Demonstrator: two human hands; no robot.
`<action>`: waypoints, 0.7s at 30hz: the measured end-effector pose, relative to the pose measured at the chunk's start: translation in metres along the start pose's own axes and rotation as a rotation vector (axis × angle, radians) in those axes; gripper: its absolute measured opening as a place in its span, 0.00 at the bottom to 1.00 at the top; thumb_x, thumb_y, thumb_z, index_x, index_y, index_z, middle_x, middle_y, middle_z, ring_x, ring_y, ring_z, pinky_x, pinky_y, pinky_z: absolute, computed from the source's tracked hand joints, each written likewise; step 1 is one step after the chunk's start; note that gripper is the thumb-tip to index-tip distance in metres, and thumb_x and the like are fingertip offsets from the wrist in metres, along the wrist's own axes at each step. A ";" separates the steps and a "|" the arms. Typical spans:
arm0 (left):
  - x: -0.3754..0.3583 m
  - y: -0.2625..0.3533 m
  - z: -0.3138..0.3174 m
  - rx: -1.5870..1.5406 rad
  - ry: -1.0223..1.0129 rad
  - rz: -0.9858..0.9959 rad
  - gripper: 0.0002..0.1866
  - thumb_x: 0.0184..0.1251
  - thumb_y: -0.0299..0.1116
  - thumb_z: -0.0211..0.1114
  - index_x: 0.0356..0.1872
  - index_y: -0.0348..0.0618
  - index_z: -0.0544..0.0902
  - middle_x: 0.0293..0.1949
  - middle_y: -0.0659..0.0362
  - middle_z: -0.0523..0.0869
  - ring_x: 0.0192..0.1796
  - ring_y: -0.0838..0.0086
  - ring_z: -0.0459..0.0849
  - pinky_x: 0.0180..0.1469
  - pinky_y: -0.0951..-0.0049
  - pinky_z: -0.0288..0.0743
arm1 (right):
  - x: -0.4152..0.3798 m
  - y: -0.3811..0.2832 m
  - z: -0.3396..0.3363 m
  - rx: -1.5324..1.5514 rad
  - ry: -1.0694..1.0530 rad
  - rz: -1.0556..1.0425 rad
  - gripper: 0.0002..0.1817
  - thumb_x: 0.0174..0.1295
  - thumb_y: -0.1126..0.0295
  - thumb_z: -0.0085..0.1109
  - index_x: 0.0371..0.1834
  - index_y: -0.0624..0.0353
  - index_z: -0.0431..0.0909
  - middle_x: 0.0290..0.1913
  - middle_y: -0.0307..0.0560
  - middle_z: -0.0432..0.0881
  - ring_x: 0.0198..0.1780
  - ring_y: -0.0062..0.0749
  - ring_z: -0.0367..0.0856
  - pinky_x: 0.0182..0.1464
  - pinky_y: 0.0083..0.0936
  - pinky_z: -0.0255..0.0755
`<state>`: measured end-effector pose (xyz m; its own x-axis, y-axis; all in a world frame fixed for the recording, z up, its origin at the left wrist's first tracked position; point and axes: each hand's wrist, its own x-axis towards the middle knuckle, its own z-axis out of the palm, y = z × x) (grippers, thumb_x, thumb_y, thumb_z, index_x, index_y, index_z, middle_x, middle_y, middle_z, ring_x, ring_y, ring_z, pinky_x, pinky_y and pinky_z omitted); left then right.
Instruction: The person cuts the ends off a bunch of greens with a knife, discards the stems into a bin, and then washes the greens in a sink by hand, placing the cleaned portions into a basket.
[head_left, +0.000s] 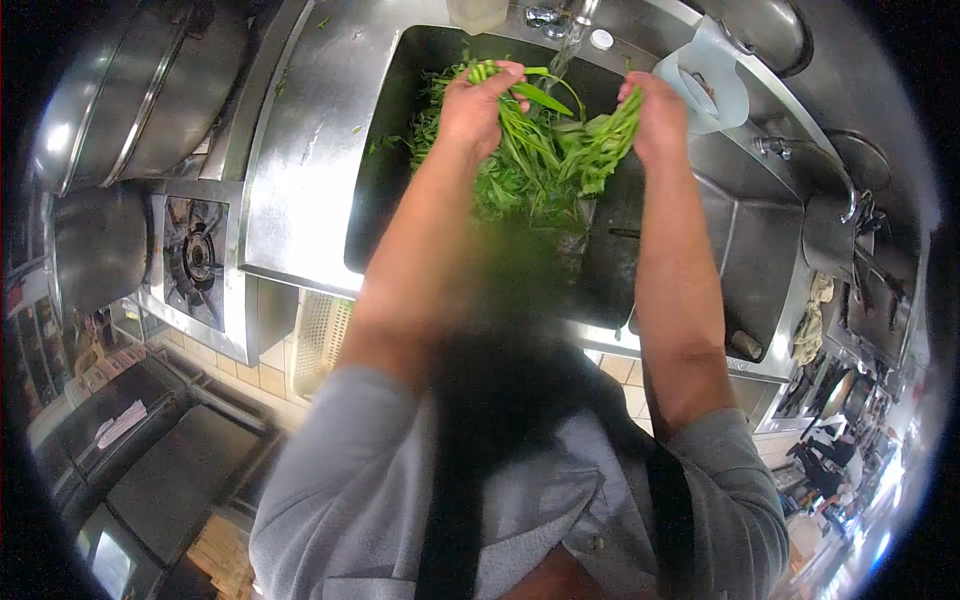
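Note:
My left hand [478, 108] is closed around the stems of a bunch of long leafy greens [530, 140] over the sink [378, 190]. Opposite it, my right hand [657, 115] grips the leafy end of greens [605, 150], with its fingers partly hidden behind the leaves. A few loose stems stretch between the two hands. More feathery green leaves [505, 192] fill the basin beneath. Water from the faucet [585, 12] runs down just behind the greens. A dark blur covers the lower front of the sink.
A pale plastic container [715, 95] with something in it stands right of the faucet. Beyond the divider is a second basin [760, 240]. A steel counter [300, 170] and a gas burner [198, 250] lie left. Below the counter sits a white perforated basket [318, 345].

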<state>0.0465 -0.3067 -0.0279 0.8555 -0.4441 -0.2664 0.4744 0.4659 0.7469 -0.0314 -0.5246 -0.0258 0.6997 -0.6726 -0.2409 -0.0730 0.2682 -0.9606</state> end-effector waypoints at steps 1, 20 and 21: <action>0.002 0.000 -0.005 0.001 0.002 0.002 0.09 0.60 0.28 0.71 0.36 0.36 0.80 0.33 0.55 0.82 0.33 0.69 0.80 0.30 0.66 0.78 | -0.003 -0.009 -0.002 0.001 -0.003 0.000 0.06 0.61 0.71 0.58 0.36 0.62 0.80 0.30 0.44 0.80 0.28 0.30 0.77 0.35 0.25 0.73; 0.000 -0.015 -0.008 0.016 -0.165 -0.192 0.14 0.68 0.31 0.66 0.49 0.34 0.78 0.45 0.53 0.85 0.45 0.67 0.82 0.50 0.62 0.77 | -0.036 -0.007 0.045 -0.628 -0.461 -0.034 0.16 0.61 0.63 0.62 0.48 0.60 0.80 0.31 0.34 0.83 0.29 0.16 0.74 0.28 0.18 0.70; -0.001 -0.014 -0.008 0.083 -0.107 -0.170 0.11 0.69 0.30 0.64 0.47 0.35 0.79 0.44 0.53 0.85 0.43 0.67 0.83 0.48 0.64 0.78 | -0.037 -0.011 0.044 -0.630 -0.462 -0.035 0.16 0.61 0.63 0.62 0.48 0.60 0.80 0.31 0.34 0.83 0.29 0.16 0.74 0.28 0.18 0.70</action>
<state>0.0409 -0.3066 -0.0432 0.7359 -0.5913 -0.3299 0.5873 0.3150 0.7456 -0.0255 -0.4721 0.0000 0.9240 -0.2807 -0.2596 -0.3381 -0.2829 -0.8976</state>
